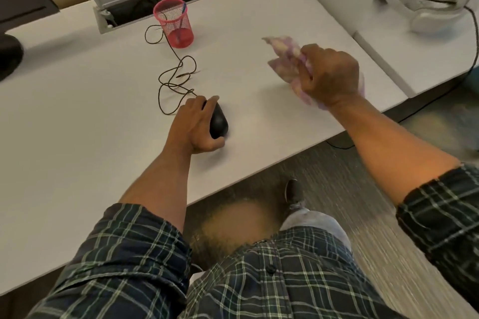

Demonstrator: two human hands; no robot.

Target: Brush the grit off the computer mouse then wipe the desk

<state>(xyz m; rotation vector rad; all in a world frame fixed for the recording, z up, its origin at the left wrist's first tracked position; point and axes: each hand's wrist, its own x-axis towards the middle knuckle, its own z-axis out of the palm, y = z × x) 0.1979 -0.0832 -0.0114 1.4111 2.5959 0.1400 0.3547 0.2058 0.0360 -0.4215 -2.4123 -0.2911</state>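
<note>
Left hand [193, 128]: head view, I log it curled round the black computer mouse [218, 122], fingers over the far end, thumb under the near side, tipping the mouse on edge just above the white desk [77, 101] near its front edge.
Right hand [328, 75]: fisted on a crumpled purple-and-white cloth [285, 59], raised over the desk well right of the mouse; blurred.
Cable [176, 77]: loops from the mouse toward the far pink mesh pen cup [174, 23].
Step, as I judge it: brushing the mouse. Keep it tilted and steady, sweep the cloth away from the body so the grit drops on the desk for wiping after, and mind the slack cable.
Pose: both forearms bare, plaid sleeves rolled, left wrist low, right wrist cocked upward.
</note>
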